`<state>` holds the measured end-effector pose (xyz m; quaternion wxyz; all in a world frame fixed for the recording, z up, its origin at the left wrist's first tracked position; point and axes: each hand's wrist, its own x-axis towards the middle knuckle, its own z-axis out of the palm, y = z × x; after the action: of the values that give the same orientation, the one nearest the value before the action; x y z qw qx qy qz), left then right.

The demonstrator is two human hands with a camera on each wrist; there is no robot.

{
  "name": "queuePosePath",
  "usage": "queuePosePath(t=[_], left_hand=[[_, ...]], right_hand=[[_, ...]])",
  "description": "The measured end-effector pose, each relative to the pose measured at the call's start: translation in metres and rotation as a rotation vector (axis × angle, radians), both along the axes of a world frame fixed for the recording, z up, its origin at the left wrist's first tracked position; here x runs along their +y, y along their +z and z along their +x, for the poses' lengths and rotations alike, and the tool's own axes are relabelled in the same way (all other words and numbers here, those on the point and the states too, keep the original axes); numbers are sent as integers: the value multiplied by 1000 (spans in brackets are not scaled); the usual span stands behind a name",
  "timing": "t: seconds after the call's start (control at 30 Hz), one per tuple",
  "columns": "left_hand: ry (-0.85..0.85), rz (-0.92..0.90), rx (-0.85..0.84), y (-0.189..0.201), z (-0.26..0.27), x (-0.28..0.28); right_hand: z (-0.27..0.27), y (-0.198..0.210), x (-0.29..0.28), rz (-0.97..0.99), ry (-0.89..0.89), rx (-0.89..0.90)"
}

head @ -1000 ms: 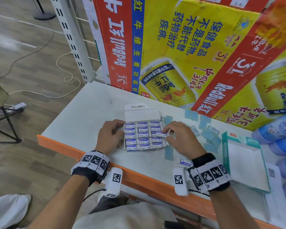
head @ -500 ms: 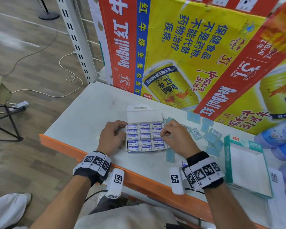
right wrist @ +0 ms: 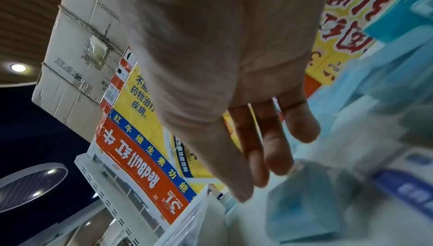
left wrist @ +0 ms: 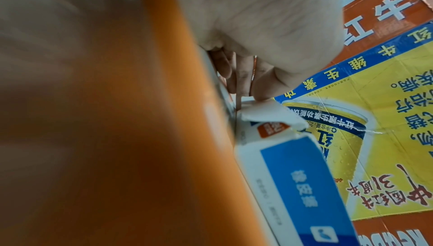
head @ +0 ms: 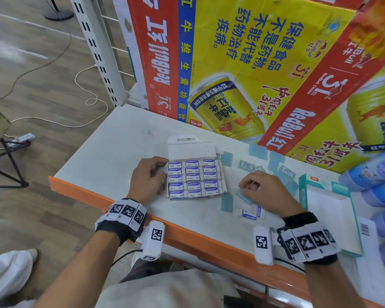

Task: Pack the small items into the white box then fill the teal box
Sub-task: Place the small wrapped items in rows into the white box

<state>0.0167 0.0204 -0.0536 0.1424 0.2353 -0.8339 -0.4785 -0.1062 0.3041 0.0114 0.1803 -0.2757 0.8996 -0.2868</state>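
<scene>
The flat white cardboard box (head: 196, 152) lies open on the pale white tabletop (head: 111, 152), its lid flap folded back toward the far side, and it is filled with rows of small white-and-blue erasers (head: 192, 180) set side by side. The left hand (head: 149, 176) rests against the box's left wall with its fingers curled along that edge; the left wrist view shows the fingertips (left wrist: 262, 91) touching the box's torn upper corner, holding it steady.

To the right of the box, the right hand (head: 262, 192) is down over a small pale-blue flat packet (head: 245, 196) lying on the table. Its fingers are bent toward the packet and reach it, but whether they already pinch it cannot be told; in the right wrist view the fingers (right wrist: 276, 144) are spread loosely just above the blurred blue packet (right wrist: 304, 203).

More pale-blue packets (head: 276, 161) are scattered on the table to the far right of the white box, and two loose erasers (head: 250, 213) lie near the table's orange front edge (head: 187, 236), just beside the right wrist. The teal-edged flat box (head: 327, 210) lies open at the right of the table, well apart from the white box, its white interior showing. Large red-and-yellow drink cartons (head: 253, 63) stand along the far side of the table
</scene>
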Motion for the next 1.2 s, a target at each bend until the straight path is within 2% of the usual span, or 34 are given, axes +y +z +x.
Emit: queuePosePath(t=[0.2,0.4,0.6,0.67,0.73,0.9,0.97,1.2], left_hand=[[4,1,-9,1,1,0],[3,-5,-8,1,2,0],[-7,-20,-9,0,2,0],[-4,-15,-14,0,1,1],[-3,-15,-11,1,1,1],[-4,-25,-10,2,1,2],[3,-14,-10,2,1,3],[-7,-4,-13,0,0,1]], right_hand=[[11,-2,19,72,16,-98],[24,-3,16,275,114,-3],[26,-4,9,383,188,72],[25,-4,10,338,202,73],[23,-2,10,194,181,55],[17,6,-4,-99,-11,50],[18,10,-13,-213,-14,10],[26,17,-46,-295,63,47]])
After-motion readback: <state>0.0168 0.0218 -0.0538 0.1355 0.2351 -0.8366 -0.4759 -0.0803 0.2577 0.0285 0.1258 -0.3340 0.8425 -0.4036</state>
